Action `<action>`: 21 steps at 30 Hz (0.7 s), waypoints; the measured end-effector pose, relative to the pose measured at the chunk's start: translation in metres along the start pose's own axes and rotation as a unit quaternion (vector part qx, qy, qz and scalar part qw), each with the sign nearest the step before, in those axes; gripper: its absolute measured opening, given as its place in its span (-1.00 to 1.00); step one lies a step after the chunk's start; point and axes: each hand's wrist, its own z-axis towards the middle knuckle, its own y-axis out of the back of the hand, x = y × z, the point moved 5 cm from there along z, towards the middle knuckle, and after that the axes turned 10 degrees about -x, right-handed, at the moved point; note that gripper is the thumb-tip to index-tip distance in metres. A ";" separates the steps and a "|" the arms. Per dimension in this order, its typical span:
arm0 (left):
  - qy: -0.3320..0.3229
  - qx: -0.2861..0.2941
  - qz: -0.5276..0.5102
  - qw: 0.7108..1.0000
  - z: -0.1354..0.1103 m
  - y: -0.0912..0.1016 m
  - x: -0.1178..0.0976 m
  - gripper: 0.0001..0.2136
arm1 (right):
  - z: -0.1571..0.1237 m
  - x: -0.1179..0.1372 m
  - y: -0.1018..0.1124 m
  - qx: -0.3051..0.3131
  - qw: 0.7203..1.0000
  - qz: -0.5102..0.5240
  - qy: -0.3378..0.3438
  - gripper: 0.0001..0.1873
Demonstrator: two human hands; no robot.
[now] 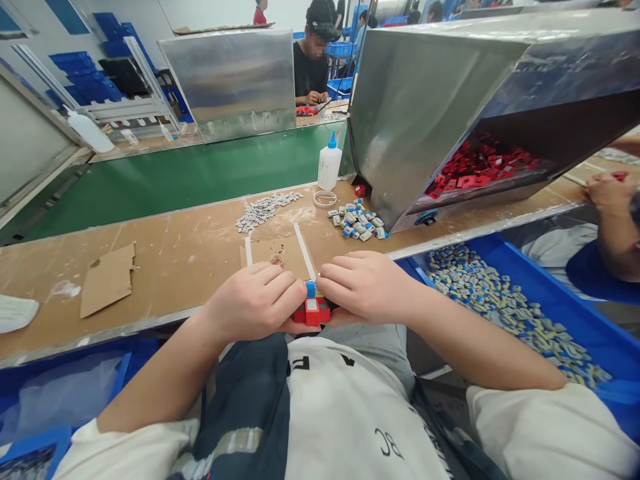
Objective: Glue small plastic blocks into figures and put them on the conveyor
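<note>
My left hand (255, 300) and my right hand (363, 287) meet at the near edge of the wooden bench (175, 260), both closed round a small red plastic part (313, 311) with a blue-and-grey piece on top. The fingers of both hands pinch it from either side, just above my lap. Just beyond my hands a small cardboard jig with two white strips (304, 250) lies on the bench. Farther back sit a pile of blue-and-grey pieces (357, 222) and a pile of small grey pieces (265, 209).
A metal hopper (425, 113) at the right holds red parts (475, 167). A white glue bottle (329, 163) stands beside it. A blue bin (590, 320) of finished pieces is at my right. Another person's hand (607, 193) rests far right; a co-worker sits across the green belt (200, 170).
</note>
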 end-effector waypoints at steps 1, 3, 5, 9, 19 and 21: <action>-0.001 0.000 -0.002 1.000 0.000 0.000 0.000 -0.49 | -0.001 -0.001 -0.001 -0.003 1.000 0.003 -0.002 -0.57; -0.002 0.001 -0.002 1.000 -0.001 -0.002 0.001 -0.51 | -0.003 -0.001 -0.002 -0.008 1.000 0.008 -0.007 -0.57; -0.002 0.002 -0.002 1.000 -0.002 -0.003 0.001 -0.51 | -0.004 -0.002 -0.004 -0.013 1.000 0.011 -0.009 -0.56; 0.002 0.002 -0.007 1.000 -0.002 -0.005 0.001 -0.50 | -0.006 -0.002 -0.005 -0.011 1.000 0.010 -0.010 -0.54; 0.002 -0.003 -0.008 1.000 0.000 -0.003 0.002 -0.53 | -0.005 -0.002 -0.002 -0.020 1.000 -0.005 -0.011 -0.56; 0.002 -0.001 -0.010 1.000 0.001 -0.004 0.003 -0.53 | -0.005 -0.003 -0.002 -0.025 1.000 -0.005 -0.010 -0.56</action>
